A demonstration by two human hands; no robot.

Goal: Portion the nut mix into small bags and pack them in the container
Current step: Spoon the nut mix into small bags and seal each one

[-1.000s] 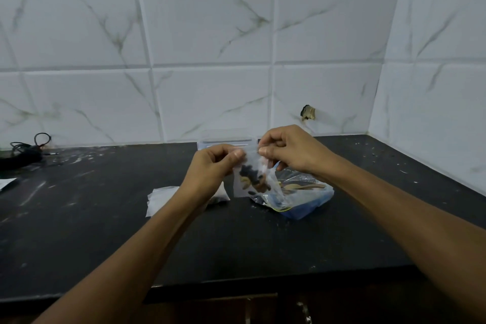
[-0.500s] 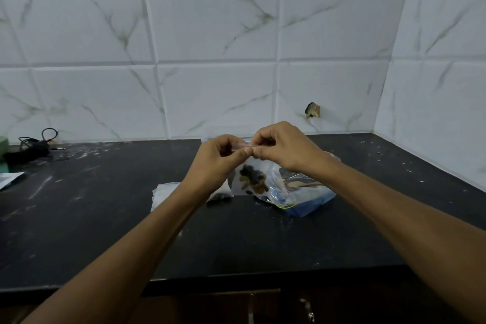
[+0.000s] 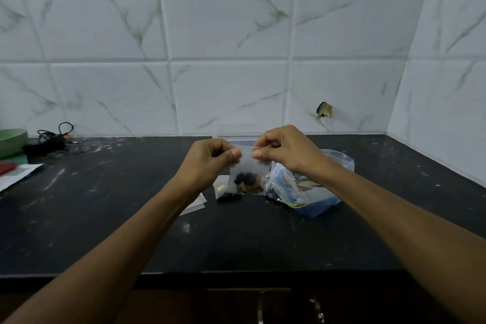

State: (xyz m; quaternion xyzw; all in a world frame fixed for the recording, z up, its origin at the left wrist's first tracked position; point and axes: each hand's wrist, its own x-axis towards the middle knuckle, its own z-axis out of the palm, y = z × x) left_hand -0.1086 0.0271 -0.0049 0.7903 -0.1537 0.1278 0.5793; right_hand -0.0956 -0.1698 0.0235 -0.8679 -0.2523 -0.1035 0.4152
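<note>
A small clear bag (image 3: 247, 169) with dark and brown nuts at its bottom hangs above the black counter (image 3: 131, 218). My left hand (image 3: 210, 163) pinches its top left corner and my right hand (image 3: 286, 151) pinches its top right edge. Behind and to the right lies the large crumpled plastic bag of nut mix (image 3: 302, 187) with a blue base. Flat empty small bags (image 3: 196, 205) lie under my left wrist, partly hidden. A clear container (image 3: 236, 134) stands behind my hands by the wall, mostly hidden.
A green bowl (image 3: 11, 141) and a black cable (image 3: 52, 137) sit at the far left by the wall. A paper and a red item (image 3: 13, 171) lie at the left edge. The tiled wall closes the back and the right side.
My two hands have slid apart along the top of the small bag, and the bag hangs a little lower in front of the nut mix bag.
</note>
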